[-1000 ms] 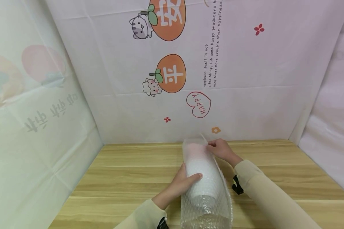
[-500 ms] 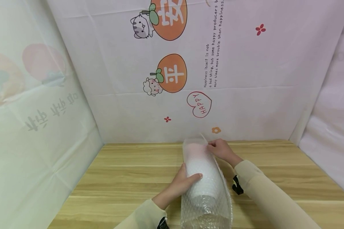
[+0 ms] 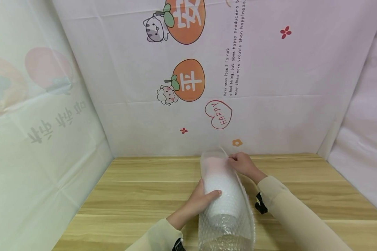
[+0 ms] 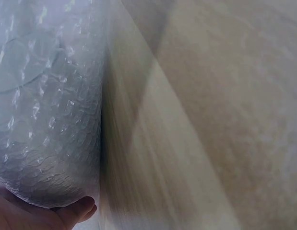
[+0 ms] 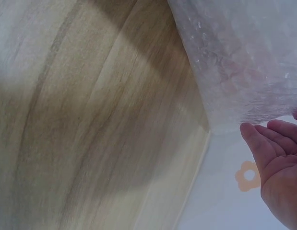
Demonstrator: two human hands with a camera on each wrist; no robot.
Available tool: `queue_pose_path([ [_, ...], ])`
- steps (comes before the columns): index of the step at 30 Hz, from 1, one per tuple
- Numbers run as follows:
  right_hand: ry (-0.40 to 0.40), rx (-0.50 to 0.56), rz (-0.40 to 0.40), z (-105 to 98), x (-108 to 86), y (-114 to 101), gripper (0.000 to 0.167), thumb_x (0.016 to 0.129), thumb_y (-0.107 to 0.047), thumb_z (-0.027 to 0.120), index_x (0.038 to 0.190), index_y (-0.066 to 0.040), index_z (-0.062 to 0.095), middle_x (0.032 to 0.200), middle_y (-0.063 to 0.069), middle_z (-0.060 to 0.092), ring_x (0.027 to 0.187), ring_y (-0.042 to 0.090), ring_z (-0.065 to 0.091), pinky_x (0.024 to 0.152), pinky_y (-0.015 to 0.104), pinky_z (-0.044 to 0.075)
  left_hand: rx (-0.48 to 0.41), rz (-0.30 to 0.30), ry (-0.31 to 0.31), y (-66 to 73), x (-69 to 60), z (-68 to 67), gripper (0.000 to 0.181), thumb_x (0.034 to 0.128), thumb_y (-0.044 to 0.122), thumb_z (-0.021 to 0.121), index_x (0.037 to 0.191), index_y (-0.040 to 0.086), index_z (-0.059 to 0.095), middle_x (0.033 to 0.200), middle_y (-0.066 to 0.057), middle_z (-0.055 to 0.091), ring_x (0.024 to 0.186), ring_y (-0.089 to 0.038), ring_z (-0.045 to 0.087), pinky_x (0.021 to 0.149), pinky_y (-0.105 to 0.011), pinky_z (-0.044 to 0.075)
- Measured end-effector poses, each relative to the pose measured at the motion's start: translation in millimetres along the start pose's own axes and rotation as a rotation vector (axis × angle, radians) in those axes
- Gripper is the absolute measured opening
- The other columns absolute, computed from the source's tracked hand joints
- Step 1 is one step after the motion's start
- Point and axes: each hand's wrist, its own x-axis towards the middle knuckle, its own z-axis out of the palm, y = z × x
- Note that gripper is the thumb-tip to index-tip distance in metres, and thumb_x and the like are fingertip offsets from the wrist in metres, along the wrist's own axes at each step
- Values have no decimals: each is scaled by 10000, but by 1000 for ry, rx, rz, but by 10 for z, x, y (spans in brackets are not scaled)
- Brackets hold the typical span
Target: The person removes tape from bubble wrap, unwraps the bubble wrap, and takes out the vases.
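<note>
A white, roughly cylindrical thing (image 3: 221, 198) with a pinkish far end lies lengthwise inside clear bubble wrap (image 3: 227, 228). Its own kind is hidden by the wrap. My left hand (image 3: 196, 201) grips the bundle from the left, thumb across the top; in the left wrist view, fingertips (image 4: 83, 209) curve under the bubble wrap (image 4: 47, 120). At the far right corner my right hand (image 3: 244, 164) pinches the wrap's edge, where a thin pale strip (image 3: 223, 151) sticks up. The right wrist view shows the right hand (image 5: 278, 167) with bent fingers against the wrap's edge.
The bundle rests on a wood-grain table (image 3: 144, 195), its far end close to the back wall. White printed cloth (image 3: 138, 125) hangs behind, with more cloth (image 3: 22, 174) at the left and right sides. A black strap (image 3: 260, 204) hangs by the right cuff.
</note>
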Motion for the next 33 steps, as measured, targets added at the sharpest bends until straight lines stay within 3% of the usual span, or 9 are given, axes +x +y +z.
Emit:
queue_pose_path([
  [8,10,20,12,-2,-24,-4,345,964,-131,494,1193,76,647,478,-40,305,437,98,231,450,270,309,-10,-3,-3,-6,10,-4,858,855,395,689,1475,-25,270,1318,-179,489,1179,-310,489,965,-495,419],
  [16,-24,48,-20,-11,-97,-41,338,992,-130,514,1221,95,620,620,64,495,505,143,340,599,329,434,-8,-1,3,-13,12,2,855,854,393,690,1469,-33,276,1313,-185,488,1184,-317,485,967,-493,418],
  [19,-24,33,-37,-39,-134,-50,336,994,-130,517,1210,106,619,836,182,650,655,203,536,678,371,495,-19,6,-4,-16,11,0,827,857,383,689,1459,-23,292,1289,-167,501,1160,-302,498,950,-488,431],
  [21,-31,29,-25,-58,-157,-57,353,999,-143,514,1216,120,606,1044,255,657,857,293,622,764,427,521,-25,10,-9,-18,9,-2,821,860,381,687,1458,-19,293,1284,-162,502,1153,-298,501,946,-488,435],
  [23,-43,26,-9,-72,-179,-61,384,1004,-169,509,1228,133,588,1191,283,608,1060,372,599,848,475,510,-27,10,-12,-19,8,-3,826,861,387,685,1463,-17,287,1292,-165,498,1157,-300,499,948,-490,433],
  [33,-84,37,49,-148,-287,-74,452,1002,-230,522,1285,122,547,1245,273,585,1136,418,559,897,496,490,-12,8,-1,-14,7,0,834,854,382,691,1456,-33,288,1295,-182,499,1156,-316,504,948,-503,435],
])
